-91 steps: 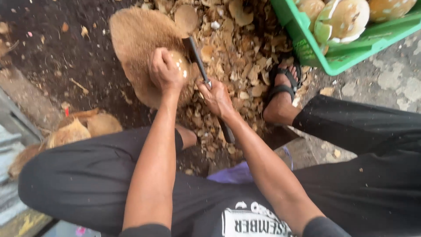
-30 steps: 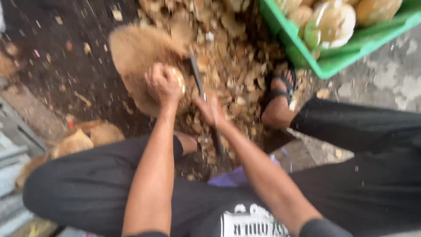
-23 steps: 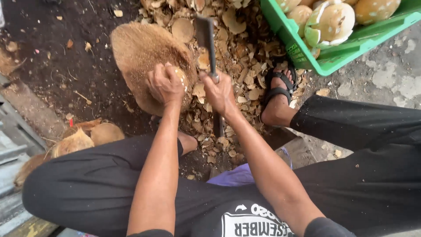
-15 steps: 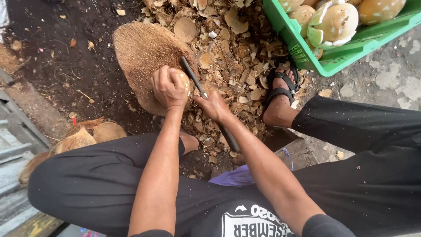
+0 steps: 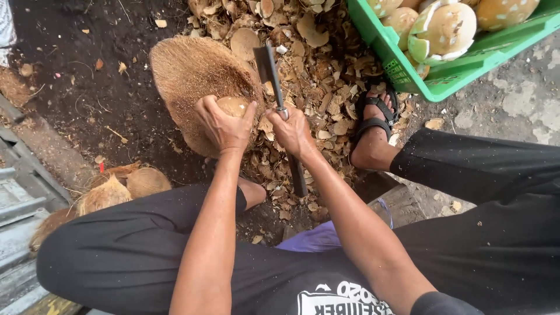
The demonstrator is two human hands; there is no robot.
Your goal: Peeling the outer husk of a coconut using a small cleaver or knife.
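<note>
The left hand clamps the coconut against the fibrous chopping block. The right hand grips a cleaver, its blade raised just right of the nut, long axis pointing away.

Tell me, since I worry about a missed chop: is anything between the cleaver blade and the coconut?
Nothing visible. The cleaver in the right hand hangs just right of the coconut, which the left hand grips from the near side.

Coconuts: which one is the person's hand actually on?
The pale round coconut on the fibrous brown block, under the left hand. The coconuts in the green crate and the husked ones by the left knee lie untouched.
</note>
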